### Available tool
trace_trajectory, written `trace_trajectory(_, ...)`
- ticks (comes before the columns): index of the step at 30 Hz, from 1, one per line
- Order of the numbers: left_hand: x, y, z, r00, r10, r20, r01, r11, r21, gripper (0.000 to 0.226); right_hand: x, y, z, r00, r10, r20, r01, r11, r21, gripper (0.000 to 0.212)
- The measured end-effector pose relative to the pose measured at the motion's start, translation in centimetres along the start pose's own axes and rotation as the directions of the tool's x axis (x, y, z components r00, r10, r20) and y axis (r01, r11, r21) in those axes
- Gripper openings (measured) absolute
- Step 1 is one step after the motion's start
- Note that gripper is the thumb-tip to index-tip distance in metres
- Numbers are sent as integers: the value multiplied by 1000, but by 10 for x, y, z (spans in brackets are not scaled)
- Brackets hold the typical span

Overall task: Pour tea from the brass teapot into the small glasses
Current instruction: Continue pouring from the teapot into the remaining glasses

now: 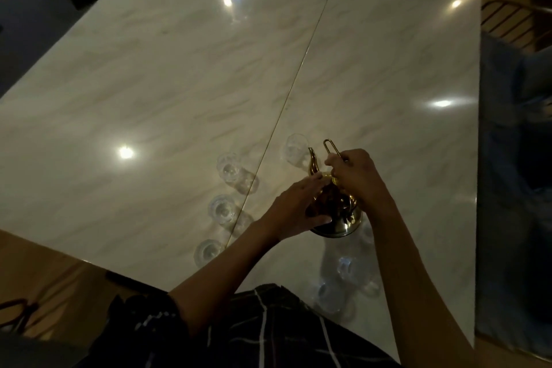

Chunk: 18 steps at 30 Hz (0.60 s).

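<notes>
Hands [325, 194] on brass teapot [337, 215] (L body, R top), glasses [222, 207] nearby

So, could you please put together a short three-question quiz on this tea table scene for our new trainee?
1. True or false: the brass teapot stands on the marble table.
2. Which hand rests against the side of the teapot: the left hand or the right hand?
3. Multiple choice: the glass beyond the spout looks
A) full of dark tea
B) clear, with no dark tea showing
C) lying on its side

Key
1. True.
2. The left hand; the right hand is up at the top, by the wire handle.
3. B.
</notes>
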State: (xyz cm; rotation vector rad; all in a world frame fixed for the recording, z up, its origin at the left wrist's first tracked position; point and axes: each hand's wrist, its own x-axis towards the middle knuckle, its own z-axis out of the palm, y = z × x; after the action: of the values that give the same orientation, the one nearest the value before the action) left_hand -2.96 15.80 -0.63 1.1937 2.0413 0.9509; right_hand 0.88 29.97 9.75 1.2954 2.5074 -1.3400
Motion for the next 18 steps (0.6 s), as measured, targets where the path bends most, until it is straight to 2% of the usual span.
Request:
trace_trajectory(14, 22, 11, -35, 999, 40, -31, -43, 993, -111, 80, 37, -18, -6, 999, 53, -13, -53, 999, 2, 25)
trace_trajectory(18, 24, 11, -35, 1000, 27, 14, -24, 990, -137, 81, 34, -26, -9, 999, 42, -25, -44, 998, -45, 25)
